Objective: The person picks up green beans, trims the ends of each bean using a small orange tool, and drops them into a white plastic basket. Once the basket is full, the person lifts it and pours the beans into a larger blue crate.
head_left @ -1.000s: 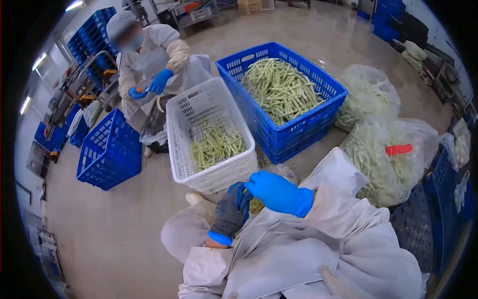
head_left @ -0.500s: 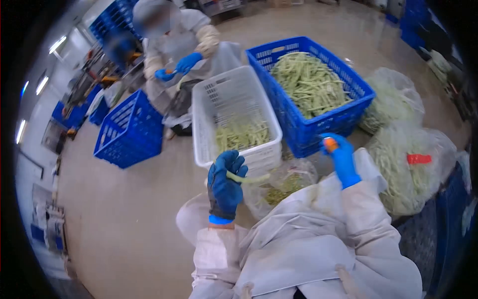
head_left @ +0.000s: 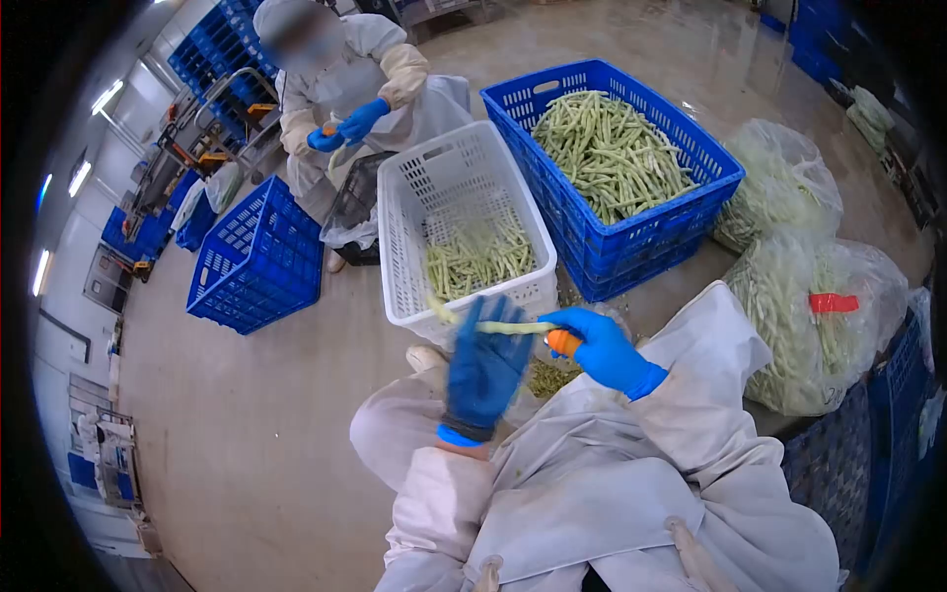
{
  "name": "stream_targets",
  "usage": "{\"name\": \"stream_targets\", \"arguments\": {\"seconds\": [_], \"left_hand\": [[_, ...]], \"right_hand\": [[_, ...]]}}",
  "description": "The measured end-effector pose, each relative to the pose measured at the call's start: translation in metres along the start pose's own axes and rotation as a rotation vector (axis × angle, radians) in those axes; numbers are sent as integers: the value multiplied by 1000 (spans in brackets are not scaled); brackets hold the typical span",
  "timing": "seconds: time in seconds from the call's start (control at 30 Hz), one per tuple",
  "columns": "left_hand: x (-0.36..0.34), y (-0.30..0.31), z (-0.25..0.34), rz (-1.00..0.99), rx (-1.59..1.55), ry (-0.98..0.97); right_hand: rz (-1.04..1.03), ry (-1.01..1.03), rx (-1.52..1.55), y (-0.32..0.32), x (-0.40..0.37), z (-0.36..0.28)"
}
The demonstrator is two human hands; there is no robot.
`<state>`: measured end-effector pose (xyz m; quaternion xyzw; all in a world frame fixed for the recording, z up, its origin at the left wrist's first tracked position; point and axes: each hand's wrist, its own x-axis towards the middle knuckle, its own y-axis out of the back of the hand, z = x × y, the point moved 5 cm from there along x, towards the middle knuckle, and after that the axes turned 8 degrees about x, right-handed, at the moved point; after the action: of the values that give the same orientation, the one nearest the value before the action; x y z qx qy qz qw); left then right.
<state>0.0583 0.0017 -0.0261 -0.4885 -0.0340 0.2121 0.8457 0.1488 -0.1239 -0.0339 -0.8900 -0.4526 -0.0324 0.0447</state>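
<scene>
My right hand [head_left: 602, 350], in a blue glove, is closed around a small orange-handled tool [head_left: 564, 342]; its working end is hidden. One end of a pale green bean [head_left: 518, 328] meets the fingertips of that hand. The bean stretches left across the fingers of my left hand [head_left: 485, 370], its far end smeared by motion. My left hand wears a darker blue glove, somewhat blurred, with its fingers stretched out and apart. Just beyond both hands stands a white perforated crate [head_left: 400, 242] with cut bean pieces [head_left: 478, 261] on its bottom.
A blue crate [head_left: 631, 232] heaped with beans [head_left: 612, 158] stands at the right. Clear bags of beans [head_left: 789, 345] lie beside it. Another blue crate [head_left: 256, 261] sits at the left. Across from me, a co-worker [head_left: 345, 79] in blue gloves holds an orange-handled tool. Trimmings [head_left: 549, 380] lie below my hands.
My right hand has moved left with the orange-handled tool and now meets the bean's end. My left hand has shifted right, and its curled fingers have straightened.
</scene>
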Motion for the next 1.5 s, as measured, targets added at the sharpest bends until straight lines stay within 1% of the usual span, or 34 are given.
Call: {"name": "stream_targets", "arguments": {"seconds": [0.03, 0.1, 0.13, 0.2, 0.27, 0.33, 0.37, 0.43, 0.53, 0.57, 0.6, 0.63, 0.67, 0.7, 0.73, 0.77, 0.8, 0.83, 0.87, 0.9, 0.93, 1.0, 1.07, 1.1, 1.13, 1.17, 1.2, 1.23, 1.27, 1.3, 1.33, 1.37, 1.43, 1.5], "left_hand": [[-5, 2, -18, -2, 166, 52], [-10, 14, -31, 143, 330, 22], [-9, 18, -33, 147, 328, 26], [-5, 19, -29, 134, 355, -95], [-6, 16, -28, 154, 382, -117], [-5, 13, -26, 171, 415, -136], [-5, 13, -24, 179, 477, -158], [-6, 12, -23, 188, 539, -180], [-9, 10, -23, 242, 572, -147], [-11, 8, -24, 312, 583, -133], [-12, 8, -26, 375, 594, -115], [-10, 9, -29, 347, 589, -105], [-9, 16, -31, 385, 562, -82], [-8, 20, -32, 428, 536, -59], [-7, 20, -32, 429, 555, -74], [-5, 25, -30, 415, 555, -65], [0, 31, -30, 300, 653, 30], [2, 32, -31, 186, 749, 123], [1, 34, -32, 124, 804, 163], [-1, 32, -30, 123, 803, 164], [-4, 28, -30, 59, 870, 235], [-6, 28, -33, -93, 949, 380], [-10, 26, -27, -96, 973, 414], [-12, 25, -24, -99, 996, 447], [-11, 28, -17, -87, 992, 430], [-6, 31, -11, -87, 995, 429], [0, 34, -3, -35, 1044, 418], [5, 35, 2, 18, 1094, 409], [14, 30, 7, 20, 1126, 355], [29, 19, 9, 17, 1137, 358], [50, -1, 12, -60, 1202, 281], [74, -24, 13, -138, 1261, 205], [127, -99, 16, -127, 1554, 213], [173, -141, 15, -429, 1227, 61]], "right_hand": [[22, 47, 18, -3, 0, -1], [3, 30, -17, -6, -5, -8], [-13, 15, -54, -8, -9, -10], [-10, 20, -56, -5, -12, -10], [-6, 30, -56, -5, -14, -12], [21, 201, -264, -7, -15, -23], [25, 201, -264, -8, -15, -22], [48, 306, -481, -12, -17, -24], [71, 366, -582, -16, -18, -26], [81, 365, -595, -16, -18, -26], [75, 378, -706, -18, -18, -24], [73, 390, -821, -20, -17, -22], [114, 487, -809, -19, -19, -22], [134, 483, -827, -16, -19, -25], [45, 484, -909, -18, -19, -25], [-48, 482, -986, -20, -21, -24], [-91, 497, -1039, -19, -23, -22], [-85, 493, -1044, -16, -25, -21], [-200, 496, -1042, -17, -27, -19], [-316, 499, -1035, -18, -30, -15], [-316, 499, -1034, -14, -30, -14], [-371, 514, -896, -3, -29, -9], [-18, 709, -853, 35, -9, -20], [191, 569, -721, 68, 2, -26], [394, 426, -583, 103, 8, -32], [582, 448, -442, 133, 7, -44], [789, 383, -304, 156, 0, -44], [793, 385, -301, 159, -1, -37], [686, 331, -357, 153, 1, -18], [580, 277, -411, 145, 2, 5], [424, 204, -512, 129, 1, 32], [264, 128, -611, 109, -3, 63], [27, -16, -659, 71, -9, 109], [-150, -93, -534, 48, -17, 115]]}}
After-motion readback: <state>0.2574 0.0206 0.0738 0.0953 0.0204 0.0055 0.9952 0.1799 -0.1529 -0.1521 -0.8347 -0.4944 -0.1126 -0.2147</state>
